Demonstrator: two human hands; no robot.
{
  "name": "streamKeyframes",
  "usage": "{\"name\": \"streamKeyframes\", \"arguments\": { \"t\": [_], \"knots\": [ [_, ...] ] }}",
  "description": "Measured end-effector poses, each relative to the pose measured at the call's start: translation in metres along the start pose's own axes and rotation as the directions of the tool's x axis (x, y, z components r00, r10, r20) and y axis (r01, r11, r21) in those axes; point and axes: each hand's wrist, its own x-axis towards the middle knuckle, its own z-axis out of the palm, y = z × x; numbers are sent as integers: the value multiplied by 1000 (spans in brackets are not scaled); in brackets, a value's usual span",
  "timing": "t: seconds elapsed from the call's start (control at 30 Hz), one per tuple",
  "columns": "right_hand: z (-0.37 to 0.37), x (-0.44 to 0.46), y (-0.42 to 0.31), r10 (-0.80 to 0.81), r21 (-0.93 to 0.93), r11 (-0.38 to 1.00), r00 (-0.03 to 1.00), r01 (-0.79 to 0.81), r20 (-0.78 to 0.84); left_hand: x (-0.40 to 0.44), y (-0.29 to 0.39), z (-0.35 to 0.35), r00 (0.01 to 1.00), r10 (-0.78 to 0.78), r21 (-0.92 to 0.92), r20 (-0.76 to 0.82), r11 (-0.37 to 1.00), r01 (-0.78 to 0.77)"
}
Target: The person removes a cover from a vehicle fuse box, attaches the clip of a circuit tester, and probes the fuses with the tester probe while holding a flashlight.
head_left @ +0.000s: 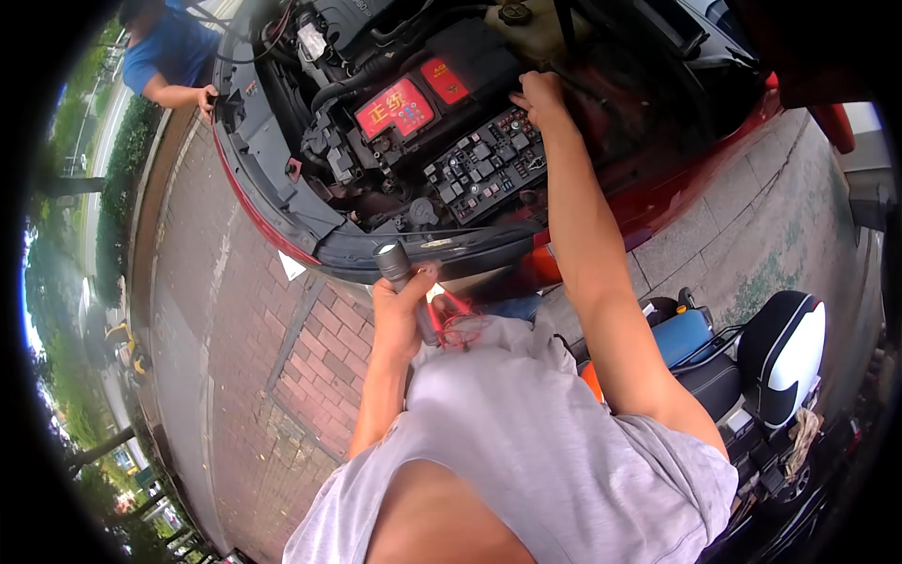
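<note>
My left hand (398, 305) is wrapped round a dark cylindrical flashlight (391, 262), its lens end toward the car; red wires (456, 324) hang beside it. My right hand (543, 97) reaches into the engine bay, at the far right corner of the uncovered fuse box (487, 163). Its fingers are bent together, and what they hold, if anything, is too small to make out. Left of the fuse box lies the car battery (396, 108) with a red label. A black cover with a smaller red label (443, 81) is next to it.
The red car's front edge (254, 207) curves around the engine bay. Another person in a blue shirt (169, 47) rests a hand on that edge at the upper left. A parked scooter (719, 376) stands at the right. Brick paving (324, 367) lies at the left.
</note>
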Motion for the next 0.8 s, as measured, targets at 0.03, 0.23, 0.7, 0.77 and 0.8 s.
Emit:
{"name": "streamKeyframes", "arguments": {
  "t": [0.03,0.23,0.7,0.77,0.8],
  "knots": [
    [3,-5,-4,-13,11,1000,1000,13,-16,0,3,3,1000,23,20,-2,1000,-23],
    [10,-15,6,85,-20,996,996,-84,41,4,9,7,998,65,84,-24,995,-63],
    [15,-7,34,-421,-458,820,904,344,-75,0,6,-11,991,91,32,-97,996,-88],
    [1,7,40,-464,-508,766,886,394,-13,0,8,-18,990,85,9,-108,996,-85],
    [-6,13,39,-309,-310,900,950,306,41,2,10,-19,991,89,-9,-104,996,-90]
  ]
}}
